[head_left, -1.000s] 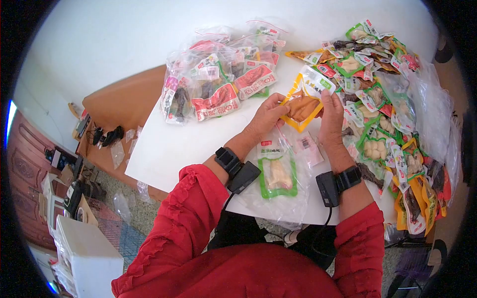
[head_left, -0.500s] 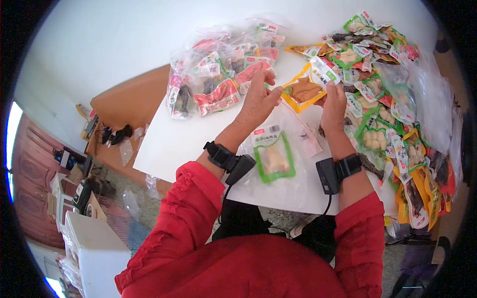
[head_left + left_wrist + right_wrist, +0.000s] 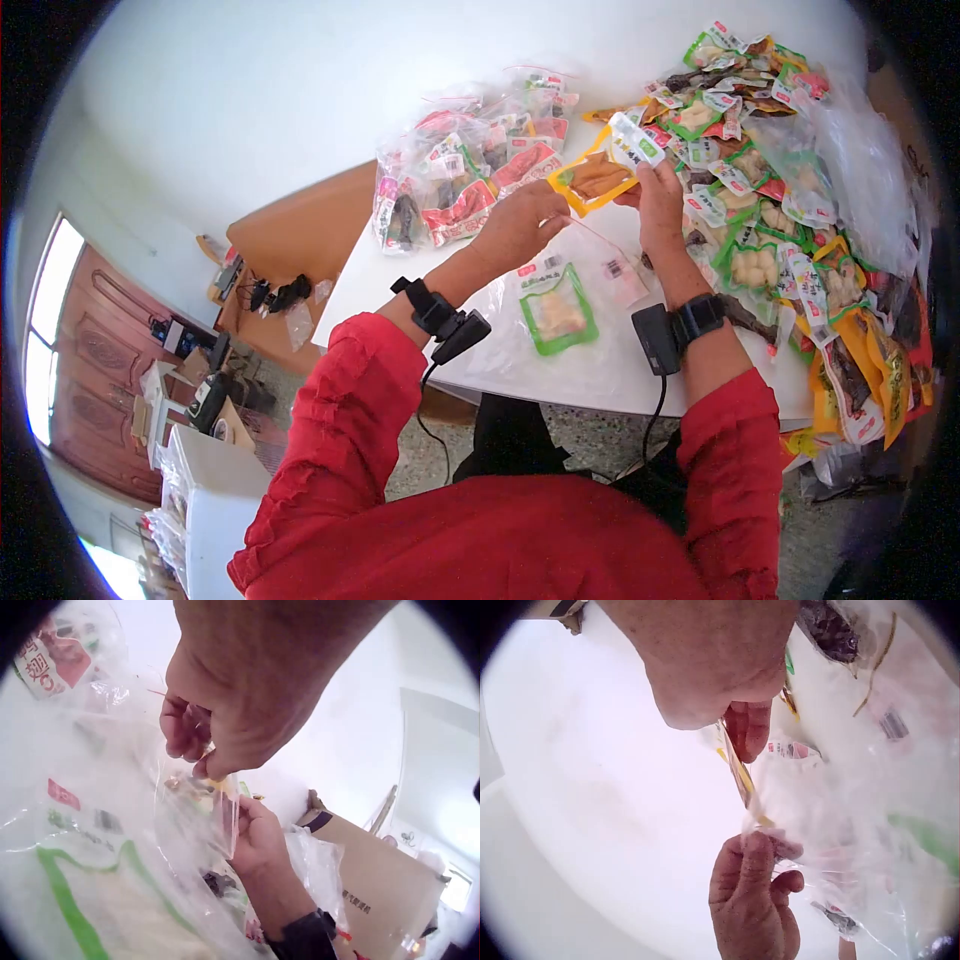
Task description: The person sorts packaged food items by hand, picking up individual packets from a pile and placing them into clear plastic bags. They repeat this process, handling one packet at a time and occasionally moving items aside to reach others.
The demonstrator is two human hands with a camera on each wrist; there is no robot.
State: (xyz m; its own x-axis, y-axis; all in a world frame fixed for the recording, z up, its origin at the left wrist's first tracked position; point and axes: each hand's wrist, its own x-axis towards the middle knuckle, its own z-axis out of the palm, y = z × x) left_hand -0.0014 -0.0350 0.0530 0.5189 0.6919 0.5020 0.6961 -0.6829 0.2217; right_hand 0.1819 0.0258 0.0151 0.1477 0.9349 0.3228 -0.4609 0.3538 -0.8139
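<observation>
In the head view the right hand (image 3: 660,205) holds a yellow-edged packet (image 3: 597,180) of brown food by its white printed end. Thumb and fingertips of the left hand (image 3: 518,232) pinch the edge of a clear bag (image 3: 490,320) beside the packet's lower left corner. Inside that bag lies a green-edged packet (image 3: 558,312) of pale food. The right wrist view has the left hand (image 3: 756,896) pinching clear film where the packet's (image 3: 739,772) yellow corner meets it. In the left wrist view clear film hangs below the left hand (image 3: 232,697), partly covering the right hand (image 3: 262,844).
Filled clear bags (image 3: 465,165) with red-printed packets stand at the table's back left. A large heap of mixed packets (image 3: 750,265) covers the right side, with loose clear bags (image 3: 865,190) over it. A brown box (image 3: 300,225) is beyond the table's left edge.
The left hand has left the packet's side, lifted with fingers raised, then come down onto the clear bag's edge. The packet, now in the right hand alone, has tilted and shifted slightly left.
</observation>
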